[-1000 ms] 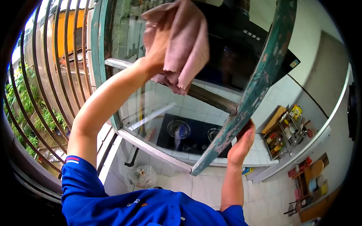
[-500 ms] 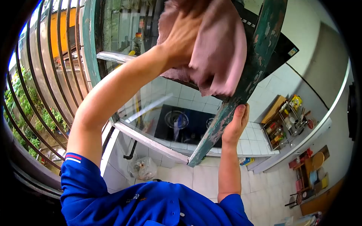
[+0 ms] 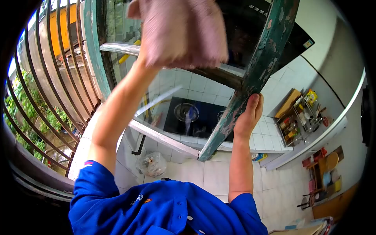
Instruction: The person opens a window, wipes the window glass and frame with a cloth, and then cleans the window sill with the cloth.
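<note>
A pink cloth, blurred by motion, hangs over the upper glass pane of a window sash. My left forearm reaches up to it, and the cloth covers my left hand, which holds it. The sash's green frame has peeling paint and slants down to a lower corner. My right hand grips this frame from the right, thumb in front and the other fingers mostly hidden behind. A wooden crossbar divides the upper pane from the lower one.
Metal window bars stand at the left, with plants outside. Through the glass show a black gas stove and a dark range hood. A rack of bottles and utensils sits on the tiled counter. Below lies a plastic bag.
My left hand and the cloth have moved left and up across the pane, uncovering the crossbar and dark glass. My right hand keeps its grip on the frame.
</note>
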`<move>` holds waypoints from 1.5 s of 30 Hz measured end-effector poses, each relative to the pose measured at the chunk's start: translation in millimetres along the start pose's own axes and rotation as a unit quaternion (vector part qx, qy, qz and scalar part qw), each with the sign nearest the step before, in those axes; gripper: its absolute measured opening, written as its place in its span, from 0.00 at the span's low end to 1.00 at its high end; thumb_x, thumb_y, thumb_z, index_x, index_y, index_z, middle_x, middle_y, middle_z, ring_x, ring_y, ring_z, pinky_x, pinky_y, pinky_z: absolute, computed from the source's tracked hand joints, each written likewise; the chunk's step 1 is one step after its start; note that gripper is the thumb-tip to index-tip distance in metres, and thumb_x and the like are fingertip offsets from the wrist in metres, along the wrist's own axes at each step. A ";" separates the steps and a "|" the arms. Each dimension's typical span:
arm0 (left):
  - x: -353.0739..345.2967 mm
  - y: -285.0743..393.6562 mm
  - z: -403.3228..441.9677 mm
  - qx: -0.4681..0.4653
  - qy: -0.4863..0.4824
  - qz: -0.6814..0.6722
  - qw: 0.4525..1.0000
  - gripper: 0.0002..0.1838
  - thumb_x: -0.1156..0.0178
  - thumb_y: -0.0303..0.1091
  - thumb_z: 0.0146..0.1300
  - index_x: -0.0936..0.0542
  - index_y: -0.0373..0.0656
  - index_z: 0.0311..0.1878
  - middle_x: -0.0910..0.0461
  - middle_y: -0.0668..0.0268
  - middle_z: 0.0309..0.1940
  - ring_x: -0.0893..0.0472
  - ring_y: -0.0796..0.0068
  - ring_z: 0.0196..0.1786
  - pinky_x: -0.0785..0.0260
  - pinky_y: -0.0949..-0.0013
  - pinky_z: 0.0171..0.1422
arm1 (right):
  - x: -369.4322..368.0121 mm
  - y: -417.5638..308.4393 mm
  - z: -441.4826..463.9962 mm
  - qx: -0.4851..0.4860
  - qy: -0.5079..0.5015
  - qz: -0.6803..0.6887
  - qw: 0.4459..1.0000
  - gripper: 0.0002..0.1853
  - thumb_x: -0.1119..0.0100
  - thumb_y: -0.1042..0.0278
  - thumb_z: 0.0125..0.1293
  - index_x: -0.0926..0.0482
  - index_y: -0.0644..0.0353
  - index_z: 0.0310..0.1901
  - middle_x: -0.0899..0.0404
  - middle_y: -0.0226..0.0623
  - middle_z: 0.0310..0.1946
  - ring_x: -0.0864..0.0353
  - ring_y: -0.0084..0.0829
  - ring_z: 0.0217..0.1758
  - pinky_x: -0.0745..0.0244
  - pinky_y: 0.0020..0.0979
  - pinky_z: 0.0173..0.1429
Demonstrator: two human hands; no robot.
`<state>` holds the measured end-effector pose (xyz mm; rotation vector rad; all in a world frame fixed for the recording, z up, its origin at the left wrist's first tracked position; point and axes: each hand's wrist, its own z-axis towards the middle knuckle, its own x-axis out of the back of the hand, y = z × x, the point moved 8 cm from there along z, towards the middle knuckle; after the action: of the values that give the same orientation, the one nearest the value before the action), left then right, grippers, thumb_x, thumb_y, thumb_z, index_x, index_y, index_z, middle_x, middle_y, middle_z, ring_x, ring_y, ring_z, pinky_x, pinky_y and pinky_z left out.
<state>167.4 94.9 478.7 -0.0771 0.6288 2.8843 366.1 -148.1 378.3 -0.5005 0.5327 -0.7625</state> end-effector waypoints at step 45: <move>70.9 -165.5 -212.4 0.306 0.017 0.130 0.943 0.19 0.47 0.44 0.70 0.25 0.41 0.56 0.25 0.61 0.50 0.29 0.70 0.58 0.35 0.67 0.64 | 1.2 -4.3 -16.9 -0.060 0.058 -0.040 0.996 0.44 0.54 0.36 0.70 0.46 0.70 0.71 0.45 0.47 0.72 0.42 0.39 0.72 0.50 0.37 0.74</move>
<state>132.3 166.2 211.8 0.0493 1.6125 2.7731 354.3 -155.4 367.7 -0.5933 0.6730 -0.8425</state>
